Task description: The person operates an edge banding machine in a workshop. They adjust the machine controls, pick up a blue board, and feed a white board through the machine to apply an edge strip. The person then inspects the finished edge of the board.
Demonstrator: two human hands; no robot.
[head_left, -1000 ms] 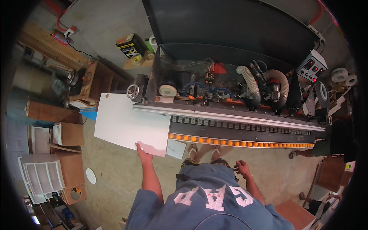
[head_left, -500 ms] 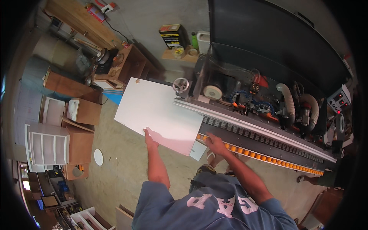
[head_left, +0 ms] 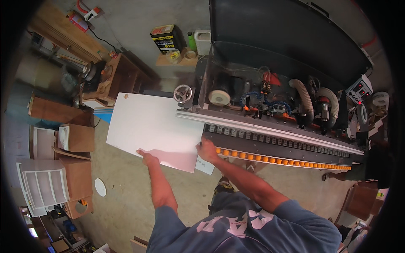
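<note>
A white rectangular board (head_left: 156,126) lies flat at the left end of a long edge-banding machine (head_left: 270,122). My left hand (head_left: 148,158) grips the board's near edge, thumb on top and the other fingers hidden underneath. At the board's right edge, my right hand (head_left: 206,150) is closed against it, beside the row of orange rollers (head_left: 270,160); its fingertips are partly hidden. A smaller pale panel (head_left: 205,166) shows below the board's right corner. Behind the board stands a round metal handwheel (head_left: 182,93).
The machine's dark hood (head_left: 291,38) is raised, with hoses inside. A control box (head_left: 359,89) sits at its right end, where another person's leg (head_left: 337,173) shows. White drawer cabinets (head_left: 44,185) stand left. An adhesive can (head_left: 168,39) rests on a shelf behind. A white disc (head_left: 100,187) lies on the floor.
My right hand has moved left from over the orange rollers onto the board's right edge. My left hand stays on the near edge. The whole view has shifted slightly.
</note>
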